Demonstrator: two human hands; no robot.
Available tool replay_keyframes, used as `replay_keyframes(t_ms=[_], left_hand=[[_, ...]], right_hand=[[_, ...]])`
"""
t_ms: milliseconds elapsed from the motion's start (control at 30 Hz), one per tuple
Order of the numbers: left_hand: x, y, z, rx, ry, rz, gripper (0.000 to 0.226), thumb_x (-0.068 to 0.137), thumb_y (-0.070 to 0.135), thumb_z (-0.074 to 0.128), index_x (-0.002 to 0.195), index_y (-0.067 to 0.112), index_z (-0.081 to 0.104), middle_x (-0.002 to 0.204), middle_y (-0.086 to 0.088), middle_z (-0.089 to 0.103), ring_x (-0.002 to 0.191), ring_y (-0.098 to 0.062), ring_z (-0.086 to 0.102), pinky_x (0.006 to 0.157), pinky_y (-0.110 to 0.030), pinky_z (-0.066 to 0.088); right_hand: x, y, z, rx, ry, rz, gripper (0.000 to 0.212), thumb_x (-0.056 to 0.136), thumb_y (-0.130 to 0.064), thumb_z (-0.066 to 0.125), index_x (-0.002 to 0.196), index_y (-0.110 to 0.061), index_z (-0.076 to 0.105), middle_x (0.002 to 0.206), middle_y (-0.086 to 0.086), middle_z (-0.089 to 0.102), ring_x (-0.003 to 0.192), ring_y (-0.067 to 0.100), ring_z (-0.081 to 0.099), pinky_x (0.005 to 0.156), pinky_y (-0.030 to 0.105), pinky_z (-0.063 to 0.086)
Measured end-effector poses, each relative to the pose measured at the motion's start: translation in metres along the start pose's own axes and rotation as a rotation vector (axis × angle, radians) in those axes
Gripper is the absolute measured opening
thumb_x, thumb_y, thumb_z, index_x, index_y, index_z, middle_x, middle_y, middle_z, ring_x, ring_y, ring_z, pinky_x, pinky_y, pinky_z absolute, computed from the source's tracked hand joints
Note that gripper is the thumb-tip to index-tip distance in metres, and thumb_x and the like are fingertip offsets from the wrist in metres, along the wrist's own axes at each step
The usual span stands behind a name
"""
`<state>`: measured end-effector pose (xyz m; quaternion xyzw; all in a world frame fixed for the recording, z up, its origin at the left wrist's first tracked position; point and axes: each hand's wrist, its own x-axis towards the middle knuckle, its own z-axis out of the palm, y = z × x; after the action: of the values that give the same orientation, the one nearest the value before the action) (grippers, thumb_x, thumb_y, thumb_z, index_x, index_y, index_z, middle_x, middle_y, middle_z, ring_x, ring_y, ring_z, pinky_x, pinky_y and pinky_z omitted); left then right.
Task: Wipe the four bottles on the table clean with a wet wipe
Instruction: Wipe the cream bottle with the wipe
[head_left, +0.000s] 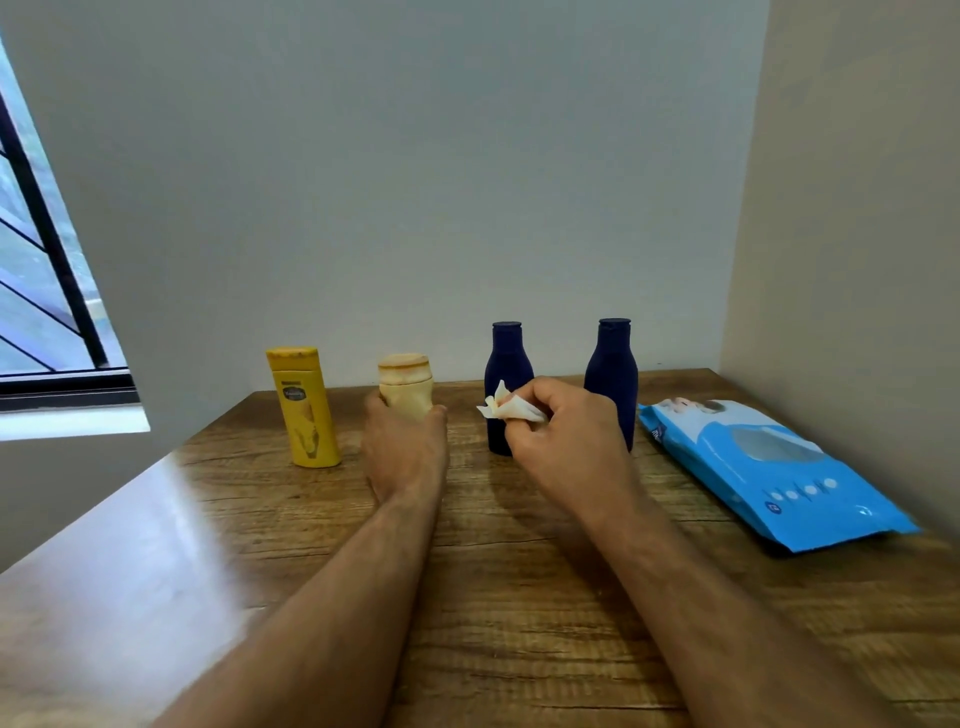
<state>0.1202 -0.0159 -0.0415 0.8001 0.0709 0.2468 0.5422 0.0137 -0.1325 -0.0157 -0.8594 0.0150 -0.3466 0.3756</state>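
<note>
Left hand (405, 447) wrapped round short cream plastic bottle (406, 387), steadying it upright on wooden tabletop (519, 597). Right hand (566, 431) pinching crumpled white wet wipe (506, 408), close beside, probably ready for wiping. Yellow bottle (306, 410), two dark blue bottles (506, 364) (613, 364) standing alongside.

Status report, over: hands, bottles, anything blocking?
Left hand grips cream bottle. Right hand pinches wipe, off the bottle. Yellow bottle, two blue bottles stand untouched. Nothing blocking.
</note>
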Motion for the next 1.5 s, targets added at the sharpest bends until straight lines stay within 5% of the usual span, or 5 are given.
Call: replay_keyframes(t_ms=[300,700,967,1267,1500], left_hand=[[-0.026,0.014,-0.056,-0.549,-0.445,-0.001,0.052,0.075,0.024,0.086,0.118,0.022,0.057,0.107,0.002,0.069,0.095,-0.017,0.068,0.071,-0.04,0.06],[-0.043,0.003,-0.054,-0.902,-0.977,-0.134,0.049,0.087,0.018,0.065,0.135,0.018,0.056,0.128,-0.018,0.066,0.115,-0.036,0.065,0.098,-0.067,0.047],[-0.024,0.005,-0.059,-1.147,-0.741,-0.459,0.048,0.107,0.043,0.034,0.121,0.006,0.061,0.106,-0.021,0.07,0.092,-0.031,0.069,0.09,-0.048,0.054],[-0.038,0.005,-0.057,-0.912,-0.987,-0.397,0.044,0.104,0.04,0.039,0.126,0.013,0.065,0.103,-0.018,0.067,0.089,-0.031,0.061,0.073,-0.045,0.052],[-0.029,0.002,-0.059,-1.104,-0.872,-0.423,0.066,0.103,0.057,0.032,0.133,0.003,0.057,0.12,-0.025,0.068,0.11,-0.034,0.068,0.102,-0.05,0.05]], right_hand=[[-0.004,-0.011,-0.008,0.202,0.116,-0.067,0.018,0.087,-0.017,0.07,0.102,-0.027,0.071,0.084,-0.019,0.065,0.085,-0.011,0.059,0.063,0.004,0.047],[-0.005,-0.008,-0.002,0.027,0.041,-0.161,0.023,0.088,-0.018,0.069,0.108,-0.027,0.073,0.1,-0.015,0.063,0.093,-0.003,0.056,0.074,0.007,0.047],[-0.014,-0.015,0.009,-0.116,-0.304,-0.267,0.021,0.084,-0.025,0.073,0.105,-0.026,0.074,0.094,-0.017,0.064,0.086,0.002,0.058,0.078,0.02,0.051],[-0.007,-0.01,0.001,-0.04,0.171,-0.192,0.023,0.089,-0.021,0.068,0.111,-0.019,0.072,0.093,-0.014,0.06,0.082,-0.006,0.054,0.069,0.007,0.044],[-0.015,-0.016,0.012,-0.137,-0.157,-0.385,0.028,0.09,-0.034,0.065,0.116,-0.024,0.071,0.1,-0.015,0.059,0.084,0.001,0.056,0.071,0.014,0.05]])
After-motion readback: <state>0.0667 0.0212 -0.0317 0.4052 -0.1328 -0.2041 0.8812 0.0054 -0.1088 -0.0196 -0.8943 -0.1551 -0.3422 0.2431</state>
